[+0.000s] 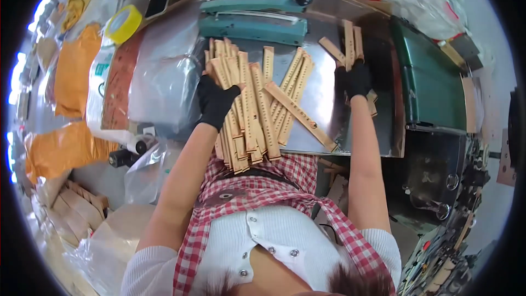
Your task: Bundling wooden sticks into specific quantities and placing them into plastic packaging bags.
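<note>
A thick, fanned heap of flat wooden strips [249, 115], printed with small dark marks along their length, lies on the metal worktop [323, 98]. My left hand [217, 98], in a black fingerless glove, is closed around strips on the heap's left side, its thumb toward the middle. Beside the heap several looser strips [293, 96] lie at a slant, and one strip [301, 115] crosses diagonally toward the front edge. At the right, my right hand [355, 79], gloved alike, is closed over a few strips [349, 41] that stick out beyond the fingers; its fingertips are partly hidden.
A teal bar sealer [252, 27] spans the worktop's back. Clear plastic bags [164, 77] lie left, near a yellow tape roll [123, 24] and a phone [159, 0]. A dark green metal box [430, 74] stands right. Orange packages [76, 71] sit far left.
</note>
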`<state>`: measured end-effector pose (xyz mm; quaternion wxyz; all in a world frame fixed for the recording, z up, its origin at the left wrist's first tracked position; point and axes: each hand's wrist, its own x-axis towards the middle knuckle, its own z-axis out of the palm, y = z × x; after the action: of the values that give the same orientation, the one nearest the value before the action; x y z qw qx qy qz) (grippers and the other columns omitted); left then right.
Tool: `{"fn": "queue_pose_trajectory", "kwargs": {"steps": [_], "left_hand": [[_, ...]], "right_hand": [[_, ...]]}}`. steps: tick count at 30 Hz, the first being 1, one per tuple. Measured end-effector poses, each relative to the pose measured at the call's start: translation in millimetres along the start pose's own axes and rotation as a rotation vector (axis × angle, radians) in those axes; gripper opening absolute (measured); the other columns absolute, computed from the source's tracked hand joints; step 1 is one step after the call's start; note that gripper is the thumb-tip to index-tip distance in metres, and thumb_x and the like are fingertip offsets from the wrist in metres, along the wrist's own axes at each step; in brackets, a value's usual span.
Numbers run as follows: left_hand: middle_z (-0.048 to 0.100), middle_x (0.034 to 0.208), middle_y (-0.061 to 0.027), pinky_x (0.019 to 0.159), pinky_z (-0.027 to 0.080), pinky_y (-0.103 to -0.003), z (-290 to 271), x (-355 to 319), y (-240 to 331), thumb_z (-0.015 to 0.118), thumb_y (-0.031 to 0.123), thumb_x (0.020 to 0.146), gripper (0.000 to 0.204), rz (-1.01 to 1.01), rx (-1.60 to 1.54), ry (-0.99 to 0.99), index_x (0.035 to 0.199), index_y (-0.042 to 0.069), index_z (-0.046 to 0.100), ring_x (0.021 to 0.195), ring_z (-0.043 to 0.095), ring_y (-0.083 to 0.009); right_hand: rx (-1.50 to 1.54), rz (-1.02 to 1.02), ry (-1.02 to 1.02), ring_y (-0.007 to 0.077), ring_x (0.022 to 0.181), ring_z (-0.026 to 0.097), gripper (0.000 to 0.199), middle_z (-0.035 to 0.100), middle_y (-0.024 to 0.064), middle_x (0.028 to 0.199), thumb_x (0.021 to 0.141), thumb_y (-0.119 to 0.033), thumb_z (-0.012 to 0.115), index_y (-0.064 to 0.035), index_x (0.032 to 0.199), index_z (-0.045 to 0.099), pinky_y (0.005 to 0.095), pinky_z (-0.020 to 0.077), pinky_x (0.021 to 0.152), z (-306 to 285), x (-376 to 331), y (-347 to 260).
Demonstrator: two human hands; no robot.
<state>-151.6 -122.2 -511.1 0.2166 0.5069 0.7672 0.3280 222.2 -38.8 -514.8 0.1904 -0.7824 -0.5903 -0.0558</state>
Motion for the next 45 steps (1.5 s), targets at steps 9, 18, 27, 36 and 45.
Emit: {"fn": "queue_pose_trajectory", "kwargs": {"steps": [9,18,27,36,45], "left_hand": [[0.046,0.131,-0.0267,0.100,0.039,-0.038,7,5,-3,0.081,0.045,0.063,0.100,-0.111,-0.337,-0.301,0.133,-0.009,0.036,0.123,0.045,-0.0372],[0.053,0.124,-0.0082,0.095,0.046,-0.036,-39,-35,14,0.070,0.015,0.083,0.060,-0.226,-1.299,-0.980,0.134,0.010,0.040,0.113,0.053,-0.0200],[0.057,0.087,-0.0032,0.054,0.047,-0.027,-37,-25,68,0.073,0.004,0.078,0.043,-0.134,-1.154,-0.576,0.116,0.002,0.052,0.067,0.056,-0.0110],[0.040,0.138,-0.0125,0.104,0.035,-0.033,-88,-32,102,0.094,0.029,0.051,0.125,0.907,-0.599,-0.302,0.145,0.002,0.016,0.124,0.044,-0.0210],[0.029,0.148,-0.0135,0.107,0.032,-0.033,-77,-11,100,0.095,0.028,0.047,0.137,0.856,-0.724,-0.494,0.148,0.000,0.007,0.130,0.037,-0.0211]], "right_hand": [[0.347,-0.084,-0.198,0.0424,0.097,0.056,0.050,0.057,0.0260,0.107,0.081,-0.036,0.066,0.0032,0.108,0.052,0.0499,0.0436,0.086,-26,-159,-109],[1.592,0.247,-0.997,0.0198,0.111,0.054,0.060,0.055,0.0116,0.123,0.082,-0.024,0.069,0.0012,0.131,0.043,0.0313,0.0428,0.095,-56,-171,-137],[1.517,0.048,-0.878,0.0121,0.086,0.057,0.048,0.059,0.0005,0.095,0.071,-0.015,0.076,-0.0059,0.112,0.053,0.0284,0.0488,0.077,-46,-124,-175],[0.935,-0.851,-0.420,0.0315,0.133,0.037,0.068,0.032,0.0146,0.148,0.085,-0.026,0.064,-0.0098,0.144,0.033,0.0438,0.0320,0.108,-110,-107,-149],[0.979,-0.719,-0.427,0.0279,0.121,0.048,0.101,0.046,0.0167,0.133,0.069,-0.023,0.082,-0.0071,0.147,0.020,0.0390,0.0389,0.103,-99,-96,-168]]}}
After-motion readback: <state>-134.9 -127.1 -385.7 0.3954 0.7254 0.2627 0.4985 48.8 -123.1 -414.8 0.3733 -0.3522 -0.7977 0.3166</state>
